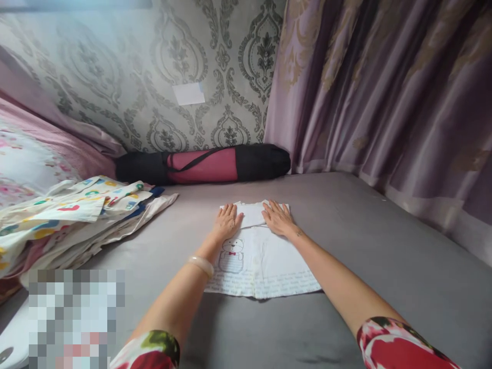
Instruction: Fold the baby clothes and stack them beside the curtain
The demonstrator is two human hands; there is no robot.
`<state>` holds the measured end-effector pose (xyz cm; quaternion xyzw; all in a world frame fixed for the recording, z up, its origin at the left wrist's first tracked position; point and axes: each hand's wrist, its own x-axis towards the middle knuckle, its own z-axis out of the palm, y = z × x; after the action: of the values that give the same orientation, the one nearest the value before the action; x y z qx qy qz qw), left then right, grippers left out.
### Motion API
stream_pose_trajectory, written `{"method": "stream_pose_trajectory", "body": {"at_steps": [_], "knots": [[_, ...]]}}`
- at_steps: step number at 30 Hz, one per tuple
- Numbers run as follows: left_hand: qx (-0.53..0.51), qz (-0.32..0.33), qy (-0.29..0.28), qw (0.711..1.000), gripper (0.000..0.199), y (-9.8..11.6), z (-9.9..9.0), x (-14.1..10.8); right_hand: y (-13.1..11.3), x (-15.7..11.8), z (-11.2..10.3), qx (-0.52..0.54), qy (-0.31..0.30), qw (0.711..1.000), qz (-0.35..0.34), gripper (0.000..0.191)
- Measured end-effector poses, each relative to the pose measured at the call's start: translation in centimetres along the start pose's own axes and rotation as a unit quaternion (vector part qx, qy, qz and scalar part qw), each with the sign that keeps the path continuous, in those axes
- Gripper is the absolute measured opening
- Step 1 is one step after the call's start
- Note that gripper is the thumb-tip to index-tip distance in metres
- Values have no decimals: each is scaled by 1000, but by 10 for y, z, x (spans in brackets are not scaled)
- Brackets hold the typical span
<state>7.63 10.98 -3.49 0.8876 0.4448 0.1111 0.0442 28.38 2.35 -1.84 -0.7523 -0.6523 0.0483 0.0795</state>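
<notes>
A white garment (284, 256) lies flat on the grey sheet in front of me, its top part turned down in a band. It carries a line drawing of an animal with a red bow, and rows of grey print run along its lower edge. My left hand (227, 221) rests flat on the band's left end, fingers stretched forward. On the right end my right hand (278, 217) presses down the same way, fingers spread. Neither hand grips anything. A pale bangle circles my left wrist.
To the left lies a pile of folded clothes (77, 220) with colourful prints. A long black and red bag (203, 166) stretches along the wall at the back. Purple curtains (376, 87) hang on the right. A blurred patch (77, 318) covers the lower left corner.
</notes>
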Motion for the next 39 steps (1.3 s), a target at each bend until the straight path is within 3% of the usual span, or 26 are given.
{"method": "stream_pose_trajectory", "body": {"at_steps": [4,11,18,22,28,33,39], "knots": [[1,-4,-7,1000,52,2,-3,0,-3,-1,0,3,14,1000,2,58],[76,63,68,993,52,14,-26,-22,0,-15,-18,48,-8,999,-24,59],[81,177,-26,980,55,35,-45,-91,-22,-88,-24,31,-37,983,-178,59],[65,160,-46,984,58,43,-39,-117,-41,-114,-13,22,-46,979,-195,61],[32,135,-66,988,59,44,-30,-123,-47,-118,3,7,-37,982,-183,63],[36,122,-69,989,58,48,-36,-126,-47,-119,-1,16,-43,983,-177,62],[24,140,-70,987,56,57,-43,-149,-57,-146,-11,31,-55,979,-196,65]]}}
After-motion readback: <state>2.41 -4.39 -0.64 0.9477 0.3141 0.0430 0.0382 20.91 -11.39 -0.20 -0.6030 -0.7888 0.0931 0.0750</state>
